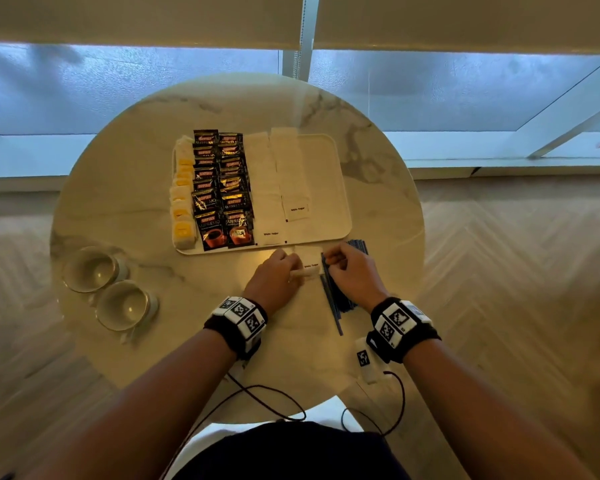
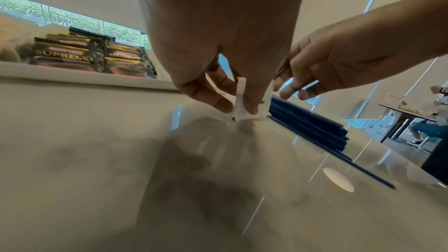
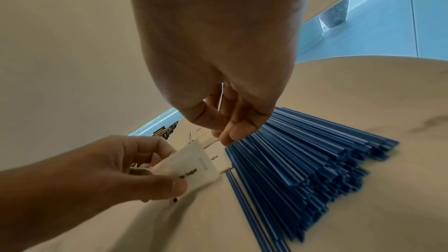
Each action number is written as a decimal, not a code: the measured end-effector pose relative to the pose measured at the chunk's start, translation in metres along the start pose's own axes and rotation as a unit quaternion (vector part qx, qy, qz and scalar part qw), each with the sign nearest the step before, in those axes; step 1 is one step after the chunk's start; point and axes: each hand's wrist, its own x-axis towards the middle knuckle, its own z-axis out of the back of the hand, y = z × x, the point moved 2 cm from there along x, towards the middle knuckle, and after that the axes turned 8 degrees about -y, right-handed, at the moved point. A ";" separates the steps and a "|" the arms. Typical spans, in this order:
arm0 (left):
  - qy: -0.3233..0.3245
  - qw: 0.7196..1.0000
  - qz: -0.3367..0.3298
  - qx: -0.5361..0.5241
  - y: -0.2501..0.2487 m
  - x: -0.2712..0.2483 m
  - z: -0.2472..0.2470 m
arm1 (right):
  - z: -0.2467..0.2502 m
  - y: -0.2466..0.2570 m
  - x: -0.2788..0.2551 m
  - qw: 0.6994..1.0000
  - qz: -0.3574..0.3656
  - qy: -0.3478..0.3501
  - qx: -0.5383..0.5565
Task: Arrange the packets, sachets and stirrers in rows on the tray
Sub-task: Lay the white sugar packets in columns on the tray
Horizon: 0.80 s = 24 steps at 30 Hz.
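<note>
Your left hand [image 1: 274, 277] pinches a white sugar sachet [image 3: 191, 168] between thumb and fingers, low over the table [image 1: 125, 209] just in front of the tray [image 1: 329, 188]. Your right hand [image 1: 352, 271] has thumb and fingers closed together at the edge of another white sachet lying flat beside it; whether it actually grips that one, you cannot tell. The blue stirrers [image 3: 303, 160] lie heaped on the table, touching your right hand. On the tray, coffee packets [image 1: 220, 188] and white sachets sit in rows.
</note>
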 end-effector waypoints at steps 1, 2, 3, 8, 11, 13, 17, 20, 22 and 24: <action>-0.002 1.000 -0.005 -0.014 0.001 -0.002 0.003 | -0.002 0.000 -0.001 1.000 0.000 0.008 0.002; -0.005 1.000 -0.010 -0.023 0.003 -0.003 0.007 | -0.004 0.001 -0.002 1.000 0.004 0.018 0.006; -0.006 0.999 -0.017 -0.030 0.003 -0.004 0.011 | -0.006 0.002 -0.004 0.999 0.013 0.031 0.009; -0.014 0.996 -0.071 -0.061 -0.001 -0.001 0.024 | -0.015 0.011 -0.007 0.995 0.068 0.077 -0.014; -0.012 0.996 -0.063 -0.067 -0.005 0.007 0.023 | -0.016 0.011 -0.007 0.995 0.084 0.055 -0.024; 0.006 0.998 -0.049 -0.041 -0.005 0.013 0.017 | -0.011 0.007 -0.007 0.997 0.065 0.026 -0.029; 0.026 0.999 -0.034 0.016 -0.003 0.017 0.004 | -0.001 -0.003 -0.005 0.999 0.016 -0.005 -0.032; 0.023 0.999 -0.017 0.023 -0.002 0.017 -0.001 | 0.006 -0.010 -0.004 0.999 -0.005 -0.015 -0.033; 0.026 1.000 -0.001 0.014 -0.002 0.016 -0.002 | 0.008 -0.013 -0.002 0.999 -0.015 -0.022 -0.023; 0.031 0.999 0.020 0.000 0.000 0.016 -0.003 | 0.010 -0.014 -0.001 0.999 -0.023 -0.028 -0.017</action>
